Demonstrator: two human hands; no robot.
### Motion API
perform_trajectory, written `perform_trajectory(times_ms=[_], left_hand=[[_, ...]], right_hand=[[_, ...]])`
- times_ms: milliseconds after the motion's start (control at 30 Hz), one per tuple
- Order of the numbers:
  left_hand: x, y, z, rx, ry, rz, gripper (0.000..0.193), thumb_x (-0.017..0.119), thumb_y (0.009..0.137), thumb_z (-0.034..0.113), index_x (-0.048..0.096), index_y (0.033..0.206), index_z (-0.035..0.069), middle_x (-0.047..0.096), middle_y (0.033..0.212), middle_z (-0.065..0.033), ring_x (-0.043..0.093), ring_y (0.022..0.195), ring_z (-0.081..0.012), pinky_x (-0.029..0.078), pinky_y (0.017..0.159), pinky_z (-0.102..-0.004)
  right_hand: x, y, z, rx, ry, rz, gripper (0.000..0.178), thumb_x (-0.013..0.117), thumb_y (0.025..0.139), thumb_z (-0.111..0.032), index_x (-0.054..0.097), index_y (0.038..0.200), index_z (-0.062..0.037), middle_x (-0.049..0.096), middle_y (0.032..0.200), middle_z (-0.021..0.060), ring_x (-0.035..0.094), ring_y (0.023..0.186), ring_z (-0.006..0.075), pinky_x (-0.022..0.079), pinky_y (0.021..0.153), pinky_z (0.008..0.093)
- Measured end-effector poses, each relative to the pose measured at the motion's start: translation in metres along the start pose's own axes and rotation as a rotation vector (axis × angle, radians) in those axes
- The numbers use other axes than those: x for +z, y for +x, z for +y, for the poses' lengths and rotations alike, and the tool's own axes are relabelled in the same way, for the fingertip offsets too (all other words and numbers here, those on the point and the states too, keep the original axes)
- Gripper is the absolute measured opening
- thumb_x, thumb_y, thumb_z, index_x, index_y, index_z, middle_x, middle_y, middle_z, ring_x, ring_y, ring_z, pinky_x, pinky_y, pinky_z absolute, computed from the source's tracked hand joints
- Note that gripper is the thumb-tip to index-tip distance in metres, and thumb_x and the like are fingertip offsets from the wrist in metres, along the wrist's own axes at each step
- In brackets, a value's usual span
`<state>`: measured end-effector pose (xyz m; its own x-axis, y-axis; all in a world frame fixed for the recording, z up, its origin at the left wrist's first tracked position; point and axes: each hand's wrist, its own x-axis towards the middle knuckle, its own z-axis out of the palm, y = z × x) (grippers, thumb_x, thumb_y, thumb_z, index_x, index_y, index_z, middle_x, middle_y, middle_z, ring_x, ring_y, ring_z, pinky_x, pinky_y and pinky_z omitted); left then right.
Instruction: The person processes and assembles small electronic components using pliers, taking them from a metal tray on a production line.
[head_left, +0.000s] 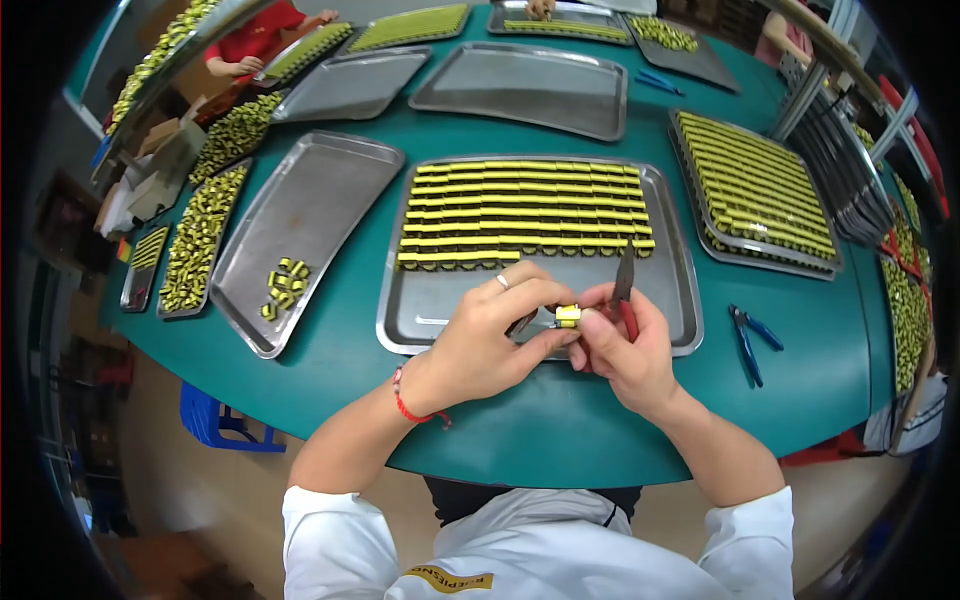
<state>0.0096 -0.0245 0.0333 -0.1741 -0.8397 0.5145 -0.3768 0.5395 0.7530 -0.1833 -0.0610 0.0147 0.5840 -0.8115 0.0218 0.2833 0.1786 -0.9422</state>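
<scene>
Over the front of a metal tray (690,318), both hands hold one small yellow-and-black wound coil (568,317). My left hand (488,330) pinches it from the left with thumb and fingers. The thumb and fingertips of my right hand (632,352) meet it from the right. Also gripped in my right hand are pliers with red handles and a dark pointed nose (625,275), pointing away from me. Past my hands, rows of similar yellow coils (525,210) fill the tray's far part; the nearest row stops partway across.
A tilted tray (315,190) at left bears several loose coils (287,285). Blue-handled pliers (752,345) lie at right, near stacked full trays (760,195). Bare trays (520,85) stand farther back. Other people's hands (243,66) are at the far side. A blue stool (215,420) is below left.
</scene>
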Motion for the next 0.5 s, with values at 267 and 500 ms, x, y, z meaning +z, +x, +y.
perform_trajectory(times_ms=[267,500], left_hand=[[0.007,-0.013,-0.007,-0.005,-0.053,0.040,0.036,0.080,0.077,0.005,0.067,0.110,-0.001,0.060,0.090,-0.0070,0.048,0.066,-0.0103,0.040,0.057,-0.0232],[0.012,-0.019,-0.002,-0.061,-0.093,0.077,0.036,0.080,0.080,0.008,0.066,0.111,-0.002,0.058,0.098,-0.0087,0.049,0.070,-0.0087,0.041,0.058,-0.0219]], right_hand=[[-0.008,0.001,0.000,0.299,0.320,-0.158,0.028,0.056,0.101,-0.022,0.052,0.117,0.0002,0.064,0.091,0.0116,0.060,0.067,0.0144,0.036,0.046,0.0215],[-0.008,-0.006,0.016,0.295,0.384,-0.166,0.028,0.059,0.100,-0.027,0.047,0.118,-0.0096,0.066,0.113,0.0213,0.061,0.067,0.0173,0.043,0.052,0.0239]])
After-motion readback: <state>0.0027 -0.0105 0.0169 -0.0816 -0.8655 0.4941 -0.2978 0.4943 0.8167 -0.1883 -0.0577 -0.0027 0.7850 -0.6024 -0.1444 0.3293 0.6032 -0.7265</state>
